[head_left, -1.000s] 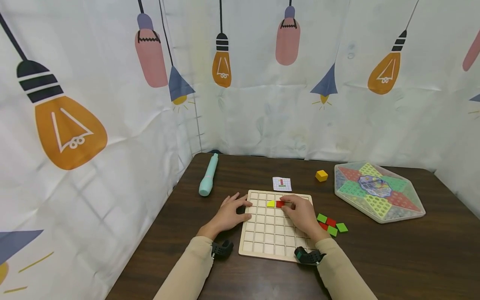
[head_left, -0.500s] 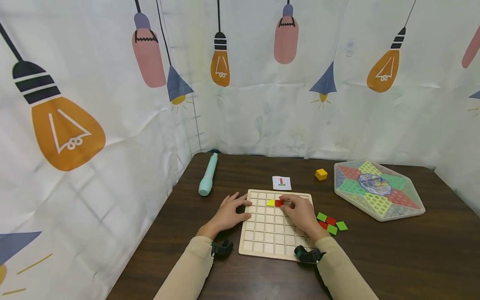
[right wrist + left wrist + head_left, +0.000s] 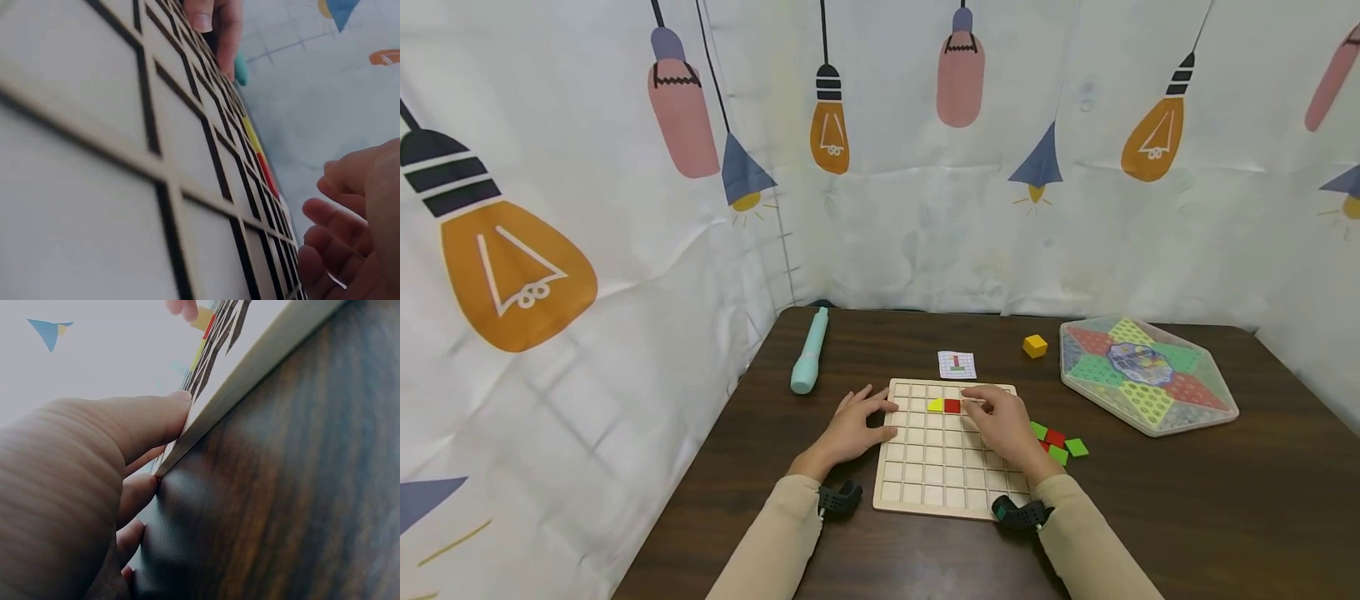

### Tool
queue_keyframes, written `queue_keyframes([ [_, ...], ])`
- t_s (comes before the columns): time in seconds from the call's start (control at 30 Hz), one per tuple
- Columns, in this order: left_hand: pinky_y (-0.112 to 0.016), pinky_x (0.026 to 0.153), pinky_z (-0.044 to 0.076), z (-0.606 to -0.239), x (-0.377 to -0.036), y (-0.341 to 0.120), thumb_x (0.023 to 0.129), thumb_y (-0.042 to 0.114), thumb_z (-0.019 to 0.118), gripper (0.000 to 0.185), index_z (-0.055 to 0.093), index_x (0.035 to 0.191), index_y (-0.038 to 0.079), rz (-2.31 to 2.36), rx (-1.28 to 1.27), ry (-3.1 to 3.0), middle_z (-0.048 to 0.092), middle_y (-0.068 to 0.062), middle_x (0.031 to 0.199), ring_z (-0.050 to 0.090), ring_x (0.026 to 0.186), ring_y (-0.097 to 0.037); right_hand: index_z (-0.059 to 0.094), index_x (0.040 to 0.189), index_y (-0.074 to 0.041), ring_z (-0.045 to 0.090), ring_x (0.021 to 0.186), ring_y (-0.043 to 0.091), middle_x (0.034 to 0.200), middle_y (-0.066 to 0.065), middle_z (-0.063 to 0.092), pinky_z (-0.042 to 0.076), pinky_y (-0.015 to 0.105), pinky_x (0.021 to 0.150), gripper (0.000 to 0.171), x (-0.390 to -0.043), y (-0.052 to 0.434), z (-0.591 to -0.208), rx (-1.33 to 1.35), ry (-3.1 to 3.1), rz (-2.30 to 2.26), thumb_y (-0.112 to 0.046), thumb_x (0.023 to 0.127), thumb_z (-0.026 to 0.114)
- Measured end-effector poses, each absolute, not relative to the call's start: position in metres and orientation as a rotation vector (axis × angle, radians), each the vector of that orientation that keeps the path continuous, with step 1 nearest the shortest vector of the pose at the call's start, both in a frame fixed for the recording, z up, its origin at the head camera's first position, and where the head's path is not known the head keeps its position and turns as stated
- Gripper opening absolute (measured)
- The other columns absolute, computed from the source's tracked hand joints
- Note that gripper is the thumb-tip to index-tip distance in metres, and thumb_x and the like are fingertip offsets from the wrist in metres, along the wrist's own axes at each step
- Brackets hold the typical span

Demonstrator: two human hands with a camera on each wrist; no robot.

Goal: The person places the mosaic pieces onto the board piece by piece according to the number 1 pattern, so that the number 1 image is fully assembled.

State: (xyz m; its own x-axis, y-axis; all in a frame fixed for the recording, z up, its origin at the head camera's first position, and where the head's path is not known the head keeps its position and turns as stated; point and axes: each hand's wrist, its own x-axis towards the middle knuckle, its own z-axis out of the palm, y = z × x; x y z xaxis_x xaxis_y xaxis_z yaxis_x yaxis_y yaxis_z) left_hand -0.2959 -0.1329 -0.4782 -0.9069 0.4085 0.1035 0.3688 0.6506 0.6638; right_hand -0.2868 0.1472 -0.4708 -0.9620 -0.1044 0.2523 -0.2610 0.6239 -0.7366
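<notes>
A pale wooden grid board (image 3: pixel 932 477) lies on the table in front of the person. In its upper part a yellow tile (image 3: pixel 935 405) with a slanted left side sits in a cell, beside a red square tile (image 3: pixel 952 406). At the board's left edge, the left hand (image 3: pixel 848 429) rests its thumb and index fingertips; the left wrist view shows the thumb (image 3: pixel 156 415) on the rim. Just right of the red tile hovers the right hand (image 3: pixel 1006 423), its fingers loosely bent and apart from the tile. Nothing shows between those fingers in the right wrist view.
Loose green and red tiles (image 3: pixel 1056 438) lie right of the board, partly behind the right forearm. A small printed grid card (image 3: pixel 957 365) and a yellow block (image 3: pixel 1034 346) are beyond it. A hexagonal game box (image 3: pixel 1150 375) stands right, a teal bottle-shaped object (image 3: pixel 809 352) left.
The right fingertips, earlier on the red tile, have moved slightly right and off it, leaving it beside the yellow one. The left hand keeps its place at the board; the head view has shifted a little.
</notes>
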Motion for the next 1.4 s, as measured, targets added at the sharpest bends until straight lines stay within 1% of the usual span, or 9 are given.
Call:
queue_keyframes([
  [0.23,-0.055,0.12,0.003,-0.478,-0.293,-0.137,0.092,0.025,0.069,0.037,0.065,0.127,0.016,1.112,0.625,2.816,0.039,-0.007,0.154,0.018,0.148,-0.032,0.073,0.115,-0.009,0.056,0.079,0.017,0.117,0.006,0.068,0.049,0.03,0.064,0.024,-0.272,0.161,-0.464,0.322,-2.673,1.173,-0.019,0.094,0.066],
  [0.47,-0.055,0.12,0.002,-0.479,-0.294,-0.14,0.092,0.026,0.069,0.038,0.064,0.128,0.015,1.093,0.655,2.812,0.038,-0.008,0.154,0.018,0.148,-0.032,0.075,0.111,-0.008,0.049,0.073,0.016,0.103,0.003,0.068,0.042,0.029,0.061,0.021,-0.254,0.178,-0.467,0.277,-2.69,1.052,-0.017,0.094,0.067],
  [0.53,-0.056,0.119,0.003,-0.478,-0.295,-0.139,0.092,0.026,0.069,0.038,0.064,0.128,0.014,1.098,0.671,2.805,0.038,-0.009,0.154,0.018,0.148,-0.033,0.074,0.111,-0.008,0.05,0.073,0.016,0.099,0.002,0.067,0.043,0.031,0.062,0.021,-0.252,0.183,-0.467,0.266,-2.67,1.013,-0.015,0.093,0.068],
  [0.67,-0.056,0.119,0.003,-0.476,-0.297,-0.137,0.093,0.026,0.069,0.038,0.064,0.129,0.014,1.106,0.699,2.801,0.038,-0.01,0.154,0.018,0.148,-0.034,0.074,0.111,-0.005,0.058,0.079,0.021,0.097,0.005,0.067,0.05,0.038,0.067,0.022,-0.251,0.196,-0.465,0.259,-2.62,0.927,-0.013,0.09,0.07],
  [0.8,-0.056,0.119,0.003,-0.474,-0.298,-0.135,0.093,0.026,0.068,0.039,0.064,0.129,0.014,1.112,0.708,2.802,0.038,-0.009,0.154,0.018,0.148,-0.033,0.073,0.113,-0.005,0.061,0.081,0.024,0.101,0.009,0.066,0.051,0.04,0.066,0.025,-0.252,0.212,-0.464,0.203,-2.638,0.883,-0.014,0.09,0.07],
  [0.93,-0.055,0.12,0.003,-0.476,-0.298,-0.134,0.093,0.025,0.068,0.039,0.064,0.129,0.013,1.115,0.7,2.8,0.038,-0.009,0.154,0.017,0.148,-0.033,0.071,0.116,-0.004,0.061,0.093,0.034,0.113,0.017,0.064,0.052,0.05,0.076,0.027,-0.252,0.228,-0.465,0.114,-2.722,0.892,-0.017,0.092,0.066],
  [1.03,-0.054,0.12,0.003,-0.478,-0.297,-0.135,0.093,0.025,0.069,0.039,0.064,0.129,0.014,1.1,0.687,2.802,0.038,-0.007,0.154,0.017,0.148,-0.031,0.071,0.116,-0.003,0.058,0.106,0.042,0.118,0.022,0.062,0.048,0.059,0.086,0.03,-0.251,0.238,-0.465,0.045,-2.794,0.88,-0.019,0.092,0.065],
  [1.23,-0.054,0.12,0.002,-0.48,-0.297,-0.135,0.093,0.025,0.069,0.039,0.064,0.13,0.015,1.099,0.677,2.803,0.038,-0.006,0.155,0.017,0.149,-0.031,0.068,0.119,0.001,0.053,0.112,0.047,0.122,0.028,0.059,0.046,0.062,0.089,0.037,-0.249,0.253,-0.461,-0.011,-2.916,0.866,-0.024,0.093,0.065],
  [1.4,-0.054,0.12,0.002,-0.479,-0.297,-0.134,0.093,0.025,0.069,0.039,0.063,0.13,0.015,1.098,0.678,2.803,0.037,-0.006,0.155,0.017,0.149,-0.031,0.069,0.118,0.001,0.054,0.11,0.047,0.121,0.027,0.06,0.048,0.06,0.086,0.038,-0.248,0.261,-0.458,0.043,-2.978,0.864,-0.026,0.092,0.067],
])
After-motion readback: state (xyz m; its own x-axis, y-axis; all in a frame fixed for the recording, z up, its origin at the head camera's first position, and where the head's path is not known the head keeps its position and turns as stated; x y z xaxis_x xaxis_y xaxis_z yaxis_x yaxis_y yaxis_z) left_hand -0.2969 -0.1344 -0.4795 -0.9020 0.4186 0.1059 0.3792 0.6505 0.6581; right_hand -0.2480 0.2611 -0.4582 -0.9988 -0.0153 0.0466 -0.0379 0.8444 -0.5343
